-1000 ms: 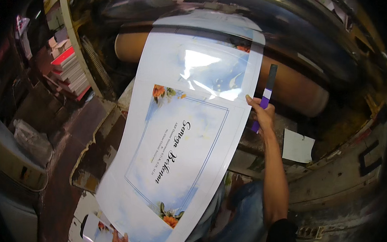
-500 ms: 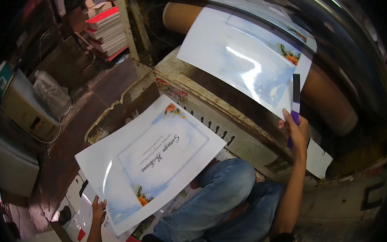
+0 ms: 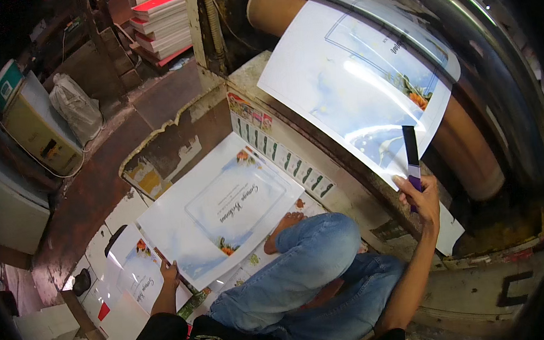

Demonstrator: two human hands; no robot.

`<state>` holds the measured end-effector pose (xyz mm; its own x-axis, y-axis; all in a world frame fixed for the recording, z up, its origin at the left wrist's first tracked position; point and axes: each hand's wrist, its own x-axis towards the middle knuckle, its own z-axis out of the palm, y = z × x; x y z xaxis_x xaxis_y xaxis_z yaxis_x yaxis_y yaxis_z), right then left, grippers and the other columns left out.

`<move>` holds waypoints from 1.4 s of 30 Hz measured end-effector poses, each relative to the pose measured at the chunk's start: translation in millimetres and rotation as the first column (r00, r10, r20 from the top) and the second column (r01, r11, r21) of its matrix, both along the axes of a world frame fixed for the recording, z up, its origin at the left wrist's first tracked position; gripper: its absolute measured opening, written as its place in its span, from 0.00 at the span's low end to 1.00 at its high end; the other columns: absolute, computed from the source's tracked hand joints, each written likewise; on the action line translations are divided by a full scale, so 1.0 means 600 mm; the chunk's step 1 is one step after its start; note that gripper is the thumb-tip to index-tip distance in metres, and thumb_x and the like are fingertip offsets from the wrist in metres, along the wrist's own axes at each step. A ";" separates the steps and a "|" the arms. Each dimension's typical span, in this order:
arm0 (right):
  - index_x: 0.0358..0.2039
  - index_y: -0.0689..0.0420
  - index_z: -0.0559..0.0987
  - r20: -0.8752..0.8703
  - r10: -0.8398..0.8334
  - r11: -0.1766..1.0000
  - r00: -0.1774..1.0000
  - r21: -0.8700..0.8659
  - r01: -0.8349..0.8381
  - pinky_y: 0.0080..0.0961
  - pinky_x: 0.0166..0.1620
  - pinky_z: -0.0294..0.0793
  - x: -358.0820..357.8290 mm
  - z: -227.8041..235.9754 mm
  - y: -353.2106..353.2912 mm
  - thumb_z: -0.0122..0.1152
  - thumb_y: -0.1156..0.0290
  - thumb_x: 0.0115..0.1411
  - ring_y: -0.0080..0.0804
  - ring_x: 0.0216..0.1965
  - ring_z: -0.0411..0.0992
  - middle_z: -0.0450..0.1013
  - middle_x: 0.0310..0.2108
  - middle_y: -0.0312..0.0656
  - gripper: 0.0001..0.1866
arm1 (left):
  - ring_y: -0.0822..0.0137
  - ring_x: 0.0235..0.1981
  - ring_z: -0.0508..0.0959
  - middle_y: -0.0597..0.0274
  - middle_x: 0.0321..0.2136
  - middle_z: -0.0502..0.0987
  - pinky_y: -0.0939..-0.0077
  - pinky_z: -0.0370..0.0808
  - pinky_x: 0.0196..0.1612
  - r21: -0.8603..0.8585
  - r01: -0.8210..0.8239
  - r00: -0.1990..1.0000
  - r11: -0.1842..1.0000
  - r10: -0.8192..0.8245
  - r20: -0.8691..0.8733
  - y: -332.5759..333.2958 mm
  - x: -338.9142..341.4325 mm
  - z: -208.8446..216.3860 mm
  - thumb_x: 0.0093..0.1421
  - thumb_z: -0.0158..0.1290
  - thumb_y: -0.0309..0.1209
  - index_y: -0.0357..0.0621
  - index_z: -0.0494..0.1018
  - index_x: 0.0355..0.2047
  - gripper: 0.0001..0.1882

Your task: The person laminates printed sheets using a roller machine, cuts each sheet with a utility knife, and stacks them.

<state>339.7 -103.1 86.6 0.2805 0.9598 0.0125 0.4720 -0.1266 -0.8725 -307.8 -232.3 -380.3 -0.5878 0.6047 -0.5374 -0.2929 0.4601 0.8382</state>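
Guiding the near corner of the glossy printed sheet (image 3: 355, 96) looks like the step in hand: the sheet lies curved at the rollers, upper end under the dark, mirror-like metal cylinder (image 3: 476, 39), lower corner at the right hand (image 3: 420, 197). Right hand is closed round a purple-handled tool (image 3: 414, 172), thumb against that corner; flat black end points up over the sheet. Can't tell if the fingers really pinch the paper. My read: next move calls for light, even tension and a controlled tool, so the edge doesn't crease or nick.

Sheet is thin, flexible, shiny; long white glare streak, blue cloud print, orange flowers, double-line frame. Brown roller (image 3: 470, 148) behind it: smooth, matte, cylindrical.

Left hand (image 3: 169, 275) is low, at the near-left edge of a second printed sheet (image 3: 221, 207), nearly flat, same design with dark script. Grip there: can't tell. A third printed sheet (image 3: 135, 275) lies just left of that hand, with some glare.

Further out: bare foot (image 3: 283, 227) and faded denim knee (image 3: 326, 235) beside the second sheet. Back left, a crinkled translucent bag (image 3: 75, 110) and a squared stack of red-covered blocks (image 3: 161, 30), well apart from the work.
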 end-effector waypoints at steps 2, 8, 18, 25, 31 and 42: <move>0.18 0.63 0.80 0.003 0.055 0.998 0.998 -0.025 -0.055 0.12 0.17 0.58 -0.011 -0.004 0.003 0.70 0.63 0.52 0.15 0.13 0.65 0.71 0.12 0.35 0.16 | 0.70 0.21 0.72 0.63 0.27 0.72 0.74 0.71 0.19 0.039 0.072 0.986 0.997 -0.065 -0.150 0.016 -0.014 -0.044 0.58 0.51 0.17 0.49 0.67 0.40 0.13; 0.18 0.63 0.81 0.003 0.153 0.987 0.988 -0.046 -0.153 0.15 0.17 0.57 0.003 -0.011 -0.026 0.72 0.64 0.50 0.15 0.11 0.63 0.70 0.10 0.34 0.14 | 0.59 0.31 0.75 0.52 0.38 0.73 0.66 0.73 0.34 -0.249 0.057 0.933 0.967 -0.140 -0.331 0.071 0.014 -0.059 0.51 0.61 0.33 0.42 0.67 0.48 0.25; 0.15 0.65 0.80 -0.204 0.565 0.824 0.799 0.087 -0.560 0.16 0.16 0.64 -0.076 0.011 -0.115 0.74 0.78 0.43 0.19 0.12 0.69 0.75 0.14 0.41 0.09 | 0.67 0.43 0.78 0.59 0.40 0.77 0.72 0.76 0.47 0.377 0.829 0.517 0.414 -0.824 -0.231 0.204 0.338 0.340 0.53 0.60 0.24 0.41 0.72 0.47 0.20; 0.24 0.69 0.82 -0.316 0.678 0.682 0.664 -0.065 -0.728 0.18 0.21 0.73 -0.093 0.044 -0.118 0.71 0.79 0.47 0.24 0.19 0.75 0.77 0.21 0.46 0.06 | 0.55 0.49 0.75 0.50 0.50 0.70 0.55 0.75 0.51 0.802 0.022 0.156 0.596 -0.795 0.586 0.240 0.525 0.628 0.62 0.51 0.29 0.39 0.54 0.60 0.28; 0.36 0.66 0.79 -0.462 0.322 0.947 0.826 0.157 -0.281 0.15 0.20 0.69 0.053 -0.018 -0.140 0.58 0.66 0.62 0.21 0.16 0.72 0.75 0.19 0.42 0.14 | 0.65 0.33 0.81 0.52 0.43 0.73 0.73 0.84 0.25 0.758 0.344 0.685 0.554 -0.701 0.202 0.218 0.515 0.613 0.62 0.51 0.28 0.39 0.55 0.56 0.25; 0.33 0.62 0.77 -0.585 -0.317 0.827 0.746 0.215 0.520 0.14 0.18 0.64 0.003 -0.016 -0.029 0.52 0.49 0.63 0.20 0.15 0.68 0.72 0.19 0.38 0.25 | 0.67 0.31 0.81 0.55 0.41 0.74 0.75 0.84 0.26 0.659 0.461 0.659 0.594 -0.727 0.193 0.207 0.446 0.575 0.63 0.50 0.26 0.42 0.48 0.61 0.30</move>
